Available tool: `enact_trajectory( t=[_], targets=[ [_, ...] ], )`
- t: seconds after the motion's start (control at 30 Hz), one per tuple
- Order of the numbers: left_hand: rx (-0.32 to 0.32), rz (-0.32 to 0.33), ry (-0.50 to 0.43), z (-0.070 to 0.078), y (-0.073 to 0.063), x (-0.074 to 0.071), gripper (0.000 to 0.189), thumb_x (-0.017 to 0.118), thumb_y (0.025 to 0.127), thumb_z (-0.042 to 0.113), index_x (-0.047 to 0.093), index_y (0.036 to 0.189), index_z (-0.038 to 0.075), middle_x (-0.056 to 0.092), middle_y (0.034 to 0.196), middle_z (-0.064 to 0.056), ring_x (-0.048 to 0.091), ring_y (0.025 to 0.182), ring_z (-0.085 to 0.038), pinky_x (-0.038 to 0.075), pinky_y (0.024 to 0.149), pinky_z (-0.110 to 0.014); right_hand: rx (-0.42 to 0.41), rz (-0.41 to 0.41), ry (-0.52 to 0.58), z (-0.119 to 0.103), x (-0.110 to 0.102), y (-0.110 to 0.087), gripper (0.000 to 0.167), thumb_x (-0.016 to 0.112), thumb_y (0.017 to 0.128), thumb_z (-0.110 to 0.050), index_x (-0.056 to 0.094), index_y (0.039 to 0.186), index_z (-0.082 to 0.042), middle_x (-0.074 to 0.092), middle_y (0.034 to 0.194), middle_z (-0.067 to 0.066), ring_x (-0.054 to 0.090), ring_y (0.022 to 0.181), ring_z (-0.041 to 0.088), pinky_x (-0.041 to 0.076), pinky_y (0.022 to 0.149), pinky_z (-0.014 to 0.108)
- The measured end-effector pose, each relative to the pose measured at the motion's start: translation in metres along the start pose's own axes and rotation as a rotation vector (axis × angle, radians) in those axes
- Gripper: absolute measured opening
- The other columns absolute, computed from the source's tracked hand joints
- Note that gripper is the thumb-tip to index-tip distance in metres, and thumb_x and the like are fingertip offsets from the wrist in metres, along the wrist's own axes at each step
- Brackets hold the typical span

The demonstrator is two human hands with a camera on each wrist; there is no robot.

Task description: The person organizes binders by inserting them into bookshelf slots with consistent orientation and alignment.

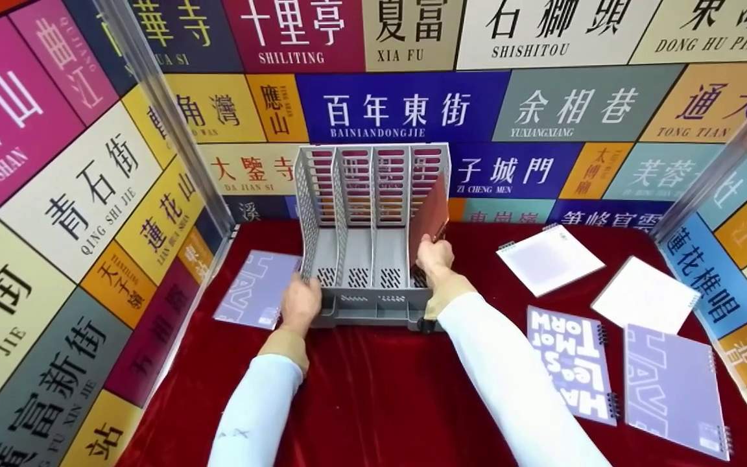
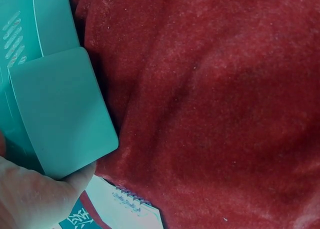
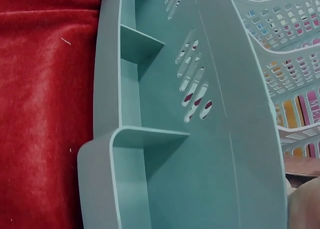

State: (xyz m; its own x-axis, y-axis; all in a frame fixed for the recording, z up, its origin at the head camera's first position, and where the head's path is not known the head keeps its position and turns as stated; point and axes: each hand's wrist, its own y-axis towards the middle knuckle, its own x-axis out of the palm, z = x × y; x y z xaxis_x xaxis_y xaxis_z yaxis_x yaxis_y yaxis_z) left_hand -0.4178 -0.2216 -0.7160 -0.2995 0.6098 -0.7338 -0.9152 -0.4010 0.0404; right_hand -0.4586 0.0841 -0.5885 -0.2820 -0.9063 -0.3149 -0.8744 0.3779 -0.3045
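Note:
A grey desktop file rack (image 1: 373, 298) with tall upright slots and a low front tray stands against the back wall. At its front left corner, my left hand (image 1: 300, 302) grips the rack's side; the left wrist view shows this hand (image 2: 37, 196) against the corner. My right hand (image 1: 436, 259) pinches a reddish-brown notebook (image 1: 430, 211), which stands tilted inside the rightmost slot. In the right wrist view only a bit of the right hand (image 3: 305, 204) shows, beside the notebook's edge (image 3: 302, 165); the rack's tray (image 3: 200, 154) fills the middle.
A purple notebook (image 1: 257, 288) lies left of the rack. On the right lie two white spiral notebooks (image 1: 550, 259) and two purple ones, one with white lettering (image 1: 571, 363), the other (image 1: 675, 389) overlapping a white one. Red cloth (image 1: 373, 402) covers the table; printed walls surround it.

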Motion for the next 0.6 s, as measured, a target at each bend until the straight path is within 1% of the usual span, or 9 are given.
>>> enact_trajectory(
  t=[0.03,0.1,0.17,0.23,0.27,0.33,0.4,0.5,0.6],
  targets=[
    [-0.010,-0.012,-0.012,0.008,-0.007,-0.008,0.052,0.053,0.105,0.038,0.062,0.138,-0.001,0.077,0.129,-0.033,0.074,0.121,-0.056,0.059,0.103,-0.064,-0.009,-0.013,0.017,0.014,0.005,0.020,0.048,0.056,0.114,-0.038,0.070,0.136,0.002,0.080,0.128,0.023,0.083,0.080,0.020,0.067,0.095,0.037],
    [0.000,-0.019,-0.036,0.014,-0.014,-0.016,0.052,0.053,0.106,0.039,0.062,0.138,-0.002,0.077,0.129,-0.033,0.074,0.121,-0.056,0.059,0.105,-0.063,0.001,-0.045,0.021,0.016,0.004,0.025,0.049,0.059,0.112,-0.037,0.068,0.139,0.003,0.077,0.136,0.024,0.087,0.094,0.028,0.069,0.094,0.038],
    [-0.018,-0.051,-0.043,0.033,-0.029,-0.034,0.052,0.052,0.108,0.035,0.060,0.140,-0.005,0.075,0.133,-0.035,0.072,0.125,-0.057,0.057,0.109,-0.063,0.007,-0.077,0.023,0.016,0.001,0.026,0.050,0.061,0.111,-0.036,0.065,0.143,0.003,0.075,0.143,0.024,0.087,0.107,0.034,0.069,0.096,0.039],
    [-0.008,-0.049,-0.046,0.029,-0.026,-0.031,0.053,0.050,0.108,0.038,0.060,0.138,-0.004,0.075,0.132,-0.036,0.073,0.124,-0.057,0.058,0.108,-0.062,0.001,-0.098,0.029,0.015,-0.003,0.022,0.052,0.063,0.110,-0.035,0.064,0.145,0.003,0.075,0.143,0.023,0.086,0.112,0.036,0.069,0.096,0.040],
    [0.010,-0.038,-0.034,0.020,-0.019,-0.023,0.054,0.049,0.107,0.041,0.061,0.136,-0.003,0.076,0.129,-0.035,0.074,0.121,-0.057,0.059,0.105,-0.062,0.008,-0.107,0.020,0.001,-0.010,0.001,0.052,0.063,0.109,-0.029,0.061,0.148,0.005,0.072,0.147,0.026,0.084,0.117,0.040,0.069,0.100,0.043],
    [0.010,-0.031,-0.007,0.010,-0.009,-0.012,0.053,0.049,0.105,0.040,0.061,0.134,-0.003,0.076,0.128,-0.036,0.074,0.120,-0.058,0.059,0.103,-0.063,-0.005,-0.129,0.041,0.000,-0.013,-0.005,0.054,0.063,0.108,-0.026,0.058,0.150,0.007,0.070,0.149,0.027,0.081,0.123,0.042,0.067,0.104,0.045],
    [0.035,-0.012,0.005,-0.015,0.012,0.011,0.054,0.050,0.104,0.044,0.062,0.132,0.000,0.078,0.125,-0.034,0.075,0.116,-0.057,0.060,0.099,-0.063,-0.019,-0.150,0.058,0.000,-0.016,-0.009,0.054,0.065,0.106,-0.023,0.057,0.150,0.008,0.070,0.148,0.027,0.079,0.127,0.044,0.066,0.106,0.048],
    [0.036,-0.025,-0.005,-0.023,0.018,0.016,0.056,0.050,0.105,0.045,0.061,0.137,0.000,0.077,0.128,-0.034,0.075,0.118,-0.056,0.060,0.101,-0.063,-0.022,-0.182,0.081,0.001,-0.018,-0.010,0.055,0.067,0.105,-0.019,0.056,0.151,0.008,0.067,0.150,0.027,0.076,0.133,0.045,0.064,0.110,0.049],
    [0.028,-0.019,-0.012,-0.018,0.014,0.013,0.057,0.050,0.105,0.046,0.062,0.138,0.001,0.077,0.128,-0.033,0.075,0.118,-0.056,0.060,0.101,-0.063,-0.027,-0.203,0.077,0.000,-0.022,-0.011,0.052,0.067,0.105,-0.017,0.058,0.150,0.007,0.071,0.145,0.026,0.076,0.134,0.042,0.064,0.110,0.048]
  ],
)
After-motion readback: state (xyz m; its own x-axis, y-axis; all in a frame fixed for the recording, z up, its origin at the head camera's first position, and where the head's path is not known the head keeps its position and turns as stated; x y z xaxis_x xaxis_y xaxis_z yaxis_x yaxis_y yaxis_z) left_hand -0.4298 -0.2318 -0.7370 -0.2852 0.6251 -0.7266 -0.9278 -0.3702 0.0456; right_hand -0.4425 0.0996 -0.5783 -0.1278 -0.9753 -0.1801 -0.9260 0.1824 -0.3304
